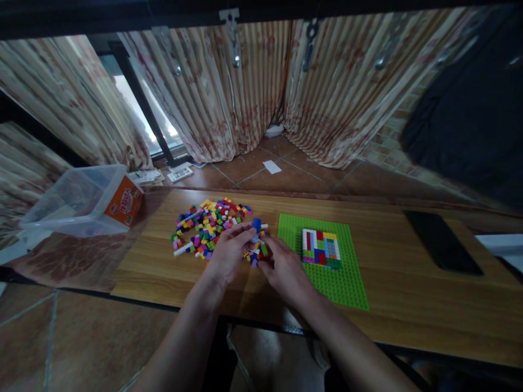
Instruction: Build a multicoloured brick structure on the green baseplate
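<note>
Pinched in the fingers of my left hand (pixel 229 250) is a blue brick (pixel 256 224), raised above the front right part of a loose heap of toy bricks (pixel 204 223). A paler blue piece shows just beneath it, partly covered by my thumb. My right hand (pixel 286 269) reaches in from the right, thumb and forefinger apart around a few loose bricks, among them a green brick (pixel 263 250). To the right of that hand lies a green baseplate (pixel 347 277), bearing a low, multicoloured brick build (pixel 321 248) with a roughly rectangular outline.
A wooden tabletop (pixel 392 305) carries all the bricks. Toward its right end lies a dark flat tablet-like slab (pixel 443 242). A clear plastic bin (pixel 77 201) with an orange label stands at the left. Curtains (pixel 212 92) hang behind, and a paper (pixel 272 166) lies on the tiled floor.
</note>
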Available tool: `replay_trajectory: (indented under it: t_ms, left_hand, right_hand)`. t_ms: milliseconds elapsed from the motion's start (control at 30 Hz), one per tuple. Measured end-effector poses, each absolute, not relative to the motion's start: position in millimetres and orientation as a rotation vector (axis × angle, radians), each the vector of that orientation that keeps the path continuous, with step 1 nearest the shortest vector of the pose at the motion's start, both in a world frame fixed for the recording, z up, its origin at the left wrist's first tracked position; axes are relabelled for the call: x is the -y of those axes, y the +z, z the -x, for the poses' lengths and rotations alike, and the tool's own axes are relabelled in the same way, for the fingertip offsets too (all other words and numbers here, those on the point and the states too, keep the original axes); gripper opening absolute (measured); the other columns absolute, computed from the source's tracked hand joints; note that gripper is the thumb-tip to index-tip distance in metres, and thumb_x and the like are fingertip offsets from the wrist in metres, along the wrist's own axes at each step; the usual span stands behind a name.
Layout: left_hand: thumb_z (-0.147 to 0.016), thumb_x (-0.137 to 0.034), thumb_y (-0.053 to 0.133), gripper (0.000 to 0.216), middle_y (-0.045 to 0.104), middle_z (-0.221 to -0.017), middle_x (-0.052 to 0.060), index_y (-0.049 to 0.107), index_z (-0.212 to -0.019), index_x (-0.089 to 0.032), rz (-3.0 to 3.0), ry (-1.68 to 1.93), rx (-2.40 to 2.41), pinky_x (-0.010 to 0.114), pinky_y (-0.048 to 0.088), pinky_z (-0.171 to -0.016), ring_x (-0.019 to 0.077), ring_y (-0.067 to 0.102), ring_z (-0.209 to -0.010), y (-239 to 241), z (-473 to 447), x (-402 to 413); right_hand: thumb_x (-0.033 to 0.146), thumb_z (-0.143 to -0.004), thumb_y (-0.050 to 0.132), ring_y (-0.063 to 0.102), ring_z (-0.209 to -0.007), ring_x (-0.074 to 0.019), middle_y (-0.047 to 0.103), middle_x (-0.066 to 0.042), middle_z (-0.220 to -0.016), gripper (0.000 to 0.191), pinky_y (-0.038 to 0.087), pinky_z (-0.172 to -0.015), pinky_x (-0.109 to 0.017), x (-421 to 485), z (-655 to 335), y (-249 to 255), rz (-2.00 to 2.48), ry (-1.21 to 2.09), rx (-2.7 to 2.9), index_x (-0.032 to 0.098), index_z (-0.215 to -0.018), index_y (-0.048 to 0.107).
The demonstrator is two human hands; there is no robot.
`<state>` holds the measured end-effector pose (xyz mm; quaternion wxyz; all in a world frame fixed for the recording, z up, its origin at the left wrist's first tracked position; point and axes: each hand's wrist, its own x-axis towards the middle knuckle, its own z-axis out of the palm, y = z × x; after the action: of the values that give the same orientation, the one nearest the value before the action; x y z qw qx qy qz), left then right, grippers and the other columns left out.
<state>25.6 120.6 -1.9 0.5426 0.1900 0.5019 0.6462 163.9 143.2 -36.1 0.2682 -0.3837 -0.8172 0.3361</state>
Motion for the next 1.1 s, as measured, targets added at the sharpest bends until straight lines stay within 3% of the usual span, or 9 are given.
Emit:
replay_trajectory:
  t_ms: [100,233,433,533,633,900,1100]
  left_hand:
    - [-0.057,-0.022,0.082,0.026,0.066,-0.07,0.0,0.07,-0.079,-0.012,-0.43,1.518,-1.163,0.018,0.046,-0.056,0.0075,0.058,-0.059,-2,-25,-120]
    - [-0.059,-0.022,0.08,0.024,0.066,-0.069,0.001,0.07,-0.079,-0.012,-0.416,1.478,-1.157,0.019,0.045,-0.054,0.0076,0.057,-0.057,-1,-25,-119]
    - [-0.061,-0.026,0.08,0.024,0.064,-0.066,0.0,0.072,-0.08,-0.013,-0.525,1.265,-1.142,0.02,0.037,-0.05,0.0076,0.053,-0.053,-3,-34,-117]
    - [-0.06,-0.027,0.082,0.023,0.065,-0.067,0.0,0.073,-0.075,-0.013,-0.556,1.207,-1.129,0.02,0.036,-0.053,0.0078,0.053,-0.058,-5,-39,-117]
    - [-0.061,-0.03,0.082,0.024,0.066,-0.071,0.002,0.074,-0.076,-0.013,-0.569,1.185,-1.1,0.02,0.037,-0.056,0.0087,0.055,-0.062,-6,-42,-118]
    - [-0.071,-0.031,0.074,0.021,0.068,-0.076,0.006,0.075,-0.083,-0.013,-0.521,1.172,-1.096,0.021,0.042,-0.062,0.0106,0.059,-0.068,-5,-60,-123]
    - [-0.074,-0.037,0.071,0.028,0.067,-0.077,0.007,0.072,-0.083,-0.011,-0.473,1.151,-1.08,0.02,0.04,-0.057,0.01,0.058,-0.064,-6,-72,-128]
  right_hand:
    - [0.013,-0.079,0.06,0.063,-0.096,-0.0203,0.059,-0.01,-0.123,0.054,0.053,-0.087,-0.038,-144,-168,-34,1.026,0.968,2.15,0.022,-0.131,0.049]
    - [0.019,-0.084,0.057,0.064,-0.085,-0.0184,0.062,-0.008,-0.114,0.042,0.055,-0.079,-0.037,-148,-176,-26,1.062,0.879,2.033,0.023,-0.126,0.054]
    - [0.017,-0.09,0.05,0.058,-0.113,-0.0198,0.057,-0.007,-0.127,0.038,0.051,-0.094,-0.036,-158,-193,-12,0.843,0.744,2.15,0.027,-0.126,0.058]
    - [0.019,-0.093,0.049,0.062,-0.104,-0.0179,0.064,-0.006,-0.112,0.028,0.051,-0.09,-0.035,-160,-202,-10,0.765,0.756,2.234,0.026,-0.115,0.064]
    - [0.025,-0.093,0.051,0.064,-0.095,-0.0181,0.067,-0.005,-0.103,0.022,0.052,-0.086,-0.034,-165,-215,-10,0.826,0.747,2.229,0.024,-0.11,0.065]
    - [0.039,-0.089,0.051,0.064,-0.086,-0.0222,0.07,-0.008,-0.102,0.029,0.051,-0.079,-0.038,-210,-272,-24,1.33,0.547,2.013,0.023,-0.106,0.067]
    - [0.036,-0.088,0.05,0.061,-0.098,-0.0256,0.069,-0.009,-0.102,0.026,0.046,-0.09,-0.044,-220,-273,-31,1.296,0.467,2.152,0.022,-0.099,0.068]
